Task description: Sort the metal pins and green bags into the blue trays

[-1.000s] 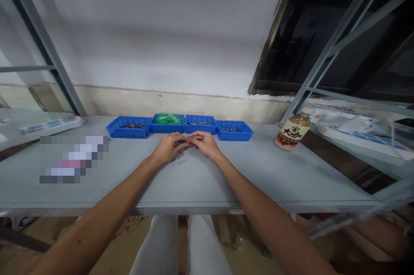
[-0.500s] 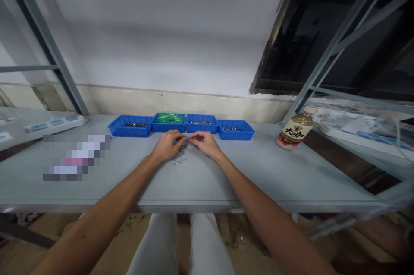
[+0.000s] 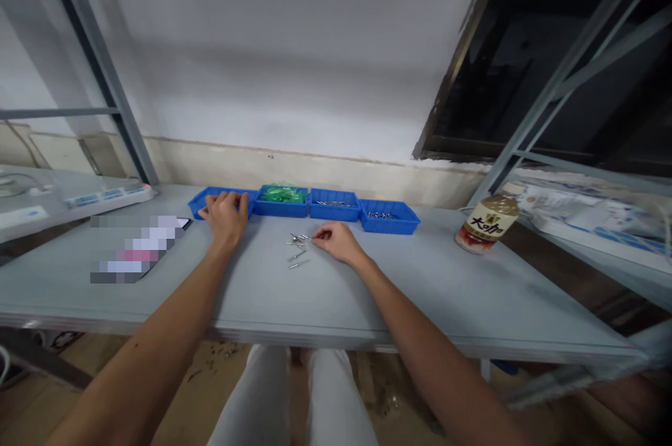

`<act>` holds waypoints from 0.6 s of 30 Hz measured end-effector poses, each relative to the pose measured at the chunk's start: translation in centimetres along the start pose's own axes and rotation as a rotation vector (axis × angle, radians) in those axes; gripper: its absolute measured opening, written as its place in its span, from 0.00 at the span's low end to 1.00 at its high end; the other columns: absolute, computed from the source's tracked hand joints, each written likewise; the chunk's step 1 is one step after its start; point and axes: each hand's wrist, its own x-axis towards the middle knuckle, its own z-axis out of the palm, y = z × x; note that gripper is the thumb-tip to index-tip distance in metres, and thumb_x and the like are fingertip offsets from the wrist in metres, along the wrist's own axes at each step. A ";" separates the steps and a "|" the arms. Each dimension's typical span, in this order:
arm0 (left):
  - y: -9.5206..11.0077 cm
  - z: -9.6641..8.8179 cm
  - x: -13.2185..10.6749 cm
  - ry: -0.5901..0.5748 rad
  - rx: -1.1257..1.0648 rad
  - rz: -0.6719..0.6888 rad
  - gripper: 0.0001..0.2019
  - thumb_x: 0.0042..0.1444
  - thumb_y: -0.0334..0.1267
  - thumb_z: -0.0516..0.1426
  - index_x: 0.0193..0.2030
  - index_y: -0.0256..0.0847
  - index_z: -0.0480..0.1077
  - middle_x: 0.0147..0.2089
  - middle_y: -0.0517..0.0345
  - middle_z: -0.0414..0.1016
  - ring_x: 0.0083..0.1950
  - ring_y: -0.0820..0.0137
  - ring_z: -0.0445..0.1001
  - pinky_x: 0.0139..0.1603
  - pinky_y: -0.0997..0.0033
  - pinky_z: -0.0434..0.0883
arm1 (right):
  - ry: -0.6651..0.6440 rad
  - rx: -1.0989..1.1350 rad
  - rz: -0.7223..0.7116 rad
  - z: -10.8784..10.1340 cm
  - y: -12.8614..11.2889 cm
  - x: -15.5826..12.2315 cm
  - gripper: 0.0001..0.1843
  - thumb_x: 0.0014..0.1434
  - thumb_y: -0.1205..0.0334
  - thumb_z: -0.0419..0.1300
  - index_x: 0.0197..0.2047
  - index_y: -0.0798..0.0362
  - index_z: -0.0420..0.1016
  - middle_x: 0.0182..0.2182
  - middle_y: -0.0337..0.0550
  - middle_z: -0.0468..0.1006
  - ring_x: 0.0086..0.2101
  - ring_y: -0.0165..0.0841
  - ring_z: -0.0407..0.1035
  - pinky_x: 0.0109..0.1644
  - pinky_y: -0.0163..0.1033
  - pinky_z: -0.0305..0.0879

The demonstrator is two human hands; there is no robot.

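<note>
My left hand (image 3: 225, 217) is over the front of the leftmost blue bin (image 3: 197, 205), its fingers bent and apart; their tips are partly hidden. My right hand (image 3: 339, 241) is closed in a pinch above the table, with a thin metal pin (image 3: 311, 239) at its fingertips. Just left of that hand lies a small loose group of metal pins (image 3: 295, 239). Closer to the front edge, two more slim metal pieces (image 3: 299, 264) rest on the tabletop.
Along the back stand a bin of green pieces (image 3: 283, 194) and two blue bins with metal parts (image 3: 334, 204) (image 3: 389, 217). A labelled bottle (image 3: 486, 222) stands at right. A blurred-out phone (image 3: 181, 223) lies at left, with a power strip (image 3: 108, 198) behind it.
My left hand has left the right hand and moved left to the leftmost bin. My right hand stays near the metal pins, which now show more fully. The view has shifted slightly.
</note>
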 end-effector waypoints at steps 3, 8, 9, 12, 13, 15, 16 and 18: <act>0.3 0.1 -0.3 -0.013 0.005 0.028 0.17 0.64 0.45 0.51 0.30 0.35 0.69 0.36 0.48 0.72 0.49 0.54 0.61 0.49 0.46 0.53 | 0.006 -0.057 -0.007 -0.1 -0.3 0.0 0.04 0.48 0.70 0.62 0.28 0.56 0.80 0.24 0.40 0.77 0.25 0.28 0.65 0.31 0.32 0.59; 2.6 0.5 -1.3 -0.109 -0.065 0.182 0.14 0.63 0.43 0.52 0.30 0.39 0.69 0.33 0.53 0.73 0.44 0.60 0.65 0.51 0.51 0.57 | 0.008 -0.139 -0.019 0.1 -0.8 0.1 0.07 0.50 0.73 0.59 0.28 0.57 0.79 0.25 0.41 0.77 0.27 0.29 0.66 0.33 0.33 0.60; 3.0 0.7 -1.6 -0.161 -0.096 0.229 0.13 0.63 0.42 0.51 0.30 0.39 0.69 0.33 0.53 0.73 0.43 0.61 0.66 0.50 0.54 0.58 | 0.010 -0.152 -0.021 0.1 -0.9 0.1 0.07 0.50 0.74 0.59 0.28 0.57 0.78 0.26 0.42 0.77 0.27 0.30 0.66 0.34 0.34 0.61; 4.2 1.3 -2.5 -0.365 -0.213 0.382 0.11 0.61 0.41 0.51 0.33 0.40 0.71 0.31 0.55 0.73 0.39 0.64 0.68 0.44 0.63 0.64 | 0.018 -0.181 -0.030 0.3 -1.1 0.1 0.07 0.50 0.75 0.58 0.26 0.57 0.76 0.27 0.43 0.77 0.29 0.31 0.67 0.37 0.35 0.61; 4.4 1.5 -2.9 -0.426 -0.246 0.428 0.10 0.60 0.41 0.52 0.35 0.41 0.71 0.31 0.56 0.73 0.38 0.65 0.69 0.42 0.65 0.65 | 0.023 -0.185 -0.032 0.4 -1.1 0.1 0.07 0.51 0.75 0.58 0.26 0.57 0.76 0.27 0.44 0.77 0.30 0.32 0.67 0.38 0.35 0.61; 4.8 1.9 -3.5 -0.515 -0.283 0.500 0.09 0.58 0.42 0.54 0.39 0.42 0.72 0.32 0.57 0.74 0.38 0.65 0.70 0.41 0.67 0.66 | 0.037 -0.181 -0.035 0.4 -1.2 0.0 0.07 0.53 0.74 0.58 0.27 0.56 0.75 0.29 0.45 0.77 0.31 0.32 0.68 0.39 0.36 0.62; 4.9 2.1 -3.8 -0.558 -0.299 0.531 0.10 0.58 0.42 0.55 0.41 0.42 0.73 0.34 0.56 0.74 0.40 0.65 0.70 0.42 0.66 0.67 | 0.044 -0.172 -0.034 0.4 -1.2 0.0 0.07 0.54 0.74 0.57 0.28 0.56 0.74 0.30 0.45 0.77 0.32 0.32 0.68 0.39 0.36 0.62; 5.0 2.3 -4.0 -0.624 -0.329 0.565 0.11 0.59 0.43 0.54 0.44 0.42 0.73 0.38 0.54 0.76 0.42 0.64 0.71 0.45 0.64 0.67 | 0.061 -0.145 -0.025 0.4 -1.1 0.0 0.07 0.56 0.73 0.56 0.30 0.56 0.74 0.29 0.44 0.77 0.31 0.32 0.68 0.39 0.36 0.62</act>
